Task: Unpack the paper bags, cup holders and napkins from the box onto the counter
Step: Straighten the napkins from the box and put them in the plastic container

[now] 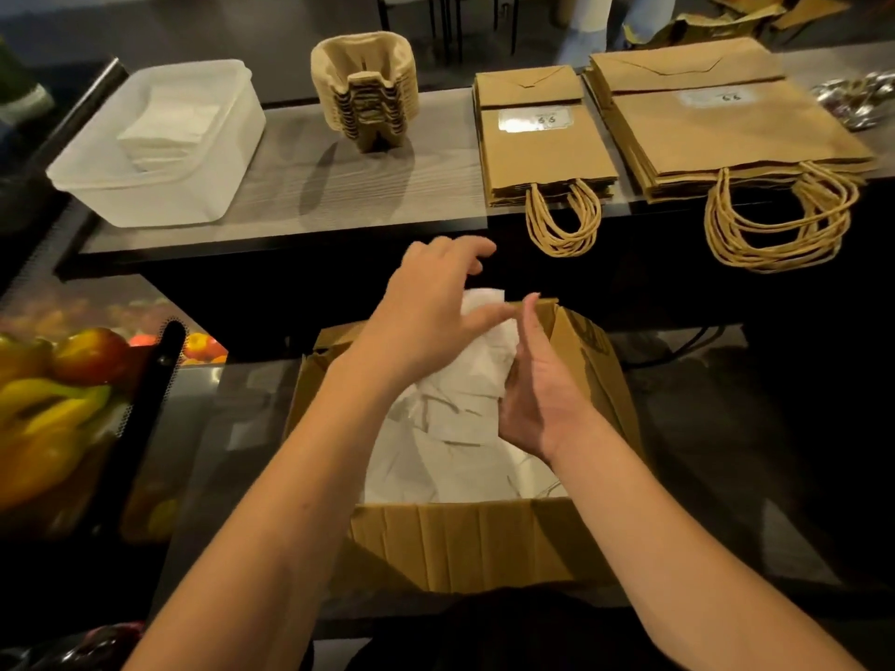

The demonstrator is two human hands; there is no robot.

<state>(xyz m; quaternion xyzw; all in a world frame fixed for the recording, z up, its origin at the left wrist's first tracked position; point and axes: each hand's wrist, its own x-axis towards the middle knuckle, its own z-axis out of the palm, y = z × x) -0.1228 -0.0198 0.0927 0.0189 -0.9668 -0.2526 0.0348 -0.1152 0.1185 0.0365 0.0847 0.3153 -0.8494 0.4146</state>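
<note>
An open cardboard box [465, 540] stands below the counter [363, 186] with loose white napkins [450, 428] inside. Over the box's far side I hold a bunch of these napkins between both hands. My left hand [426, 307] curls over its top and left side, thumb stretched across the front. My right hand [537, 380] presses flat against its right side, fingers straight up. On the counter sit a stack of pulp cup holders [368, 89], a pile of small paper bags [542, 138] and a pile of large paper bags [726, 123].
A translucent plastic tub [160, 138] with folded napkins stands at the counter's left end. Bag handles hang over the counter's front edge. A mesh basket of peppers [58, 404] is at my left. Something shiny [857, 99] lies at the far right. Someone's legs [591, 21] show behind the counter.
</note>
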